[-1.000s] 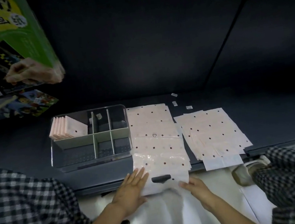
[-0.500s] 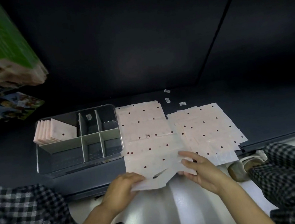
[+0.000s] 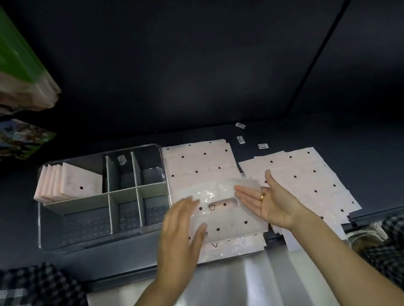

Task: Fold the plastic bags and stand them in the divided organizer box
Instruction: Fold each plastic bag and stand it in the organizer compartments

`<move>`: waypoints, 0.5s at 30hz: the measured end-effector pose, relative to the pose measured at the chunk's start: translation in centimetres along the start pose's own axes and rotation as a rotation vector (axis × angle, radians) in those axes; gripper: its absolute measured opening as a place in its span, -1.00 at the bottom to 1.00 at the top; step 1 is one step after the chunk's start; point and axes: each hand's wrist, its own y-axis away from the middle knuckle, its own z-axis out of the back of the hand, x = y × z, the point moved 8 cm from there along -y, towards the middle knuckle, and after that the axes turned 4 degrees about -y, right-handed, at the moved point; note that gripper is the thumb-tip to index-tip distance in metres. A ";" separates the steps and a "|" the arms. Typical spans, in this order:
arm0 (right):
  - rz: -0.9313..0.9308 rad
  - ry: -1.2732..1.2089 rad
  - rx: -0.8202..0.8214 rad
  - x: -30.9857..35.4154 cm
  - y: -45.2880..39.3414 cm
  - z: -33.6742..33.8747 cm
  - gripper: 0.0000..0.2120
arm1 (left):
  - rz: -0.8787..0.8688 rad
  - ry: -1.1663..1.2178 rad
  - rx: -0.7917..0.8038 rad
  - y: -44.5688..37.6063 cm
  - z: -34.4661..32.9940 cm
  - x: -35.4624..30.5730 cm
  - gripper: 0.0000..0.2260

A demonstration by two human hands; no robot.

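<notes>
Over the bag [image 3: 224, 208], its near end now folded back, both hands [image 3: 178, 234] [image 3: 271, 201] have opened flat, seemingly gripping nothing.

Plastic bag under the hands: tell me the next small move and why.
Probably press the folded-over flap flat and crease it. The bag is only half folded, its handle end turned up over the middle, while the left hand and right hand are open at its sides. Folded bags already stand in the organizer box.
</notes>
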 end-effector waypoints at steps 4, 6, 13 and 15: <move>-0.025 0.042 -0.073 -0.2 -2.9 0.5 -0.27 | -0.221 -0.251 0.316 2.5 -4.9 -0.6 -0.53; -0.035 0.106 -0.114 -0.4 -3.9 1.2 -0.33 | -0.260 -0.379 0.444 3.8 -6.5 0.0 -0.44; 0.187 0.476 -0.321 1.7 -3.0 2.5 -0.60 | -0.348 -0.584 0.536 5.3 -7.8 2.1 -0.40; 0.480 0.906 -0.425 2.6 -1.1 1.8 -0.65 | -0.345 -0.582 0.576 5.3 -8.0 2.1 -0.42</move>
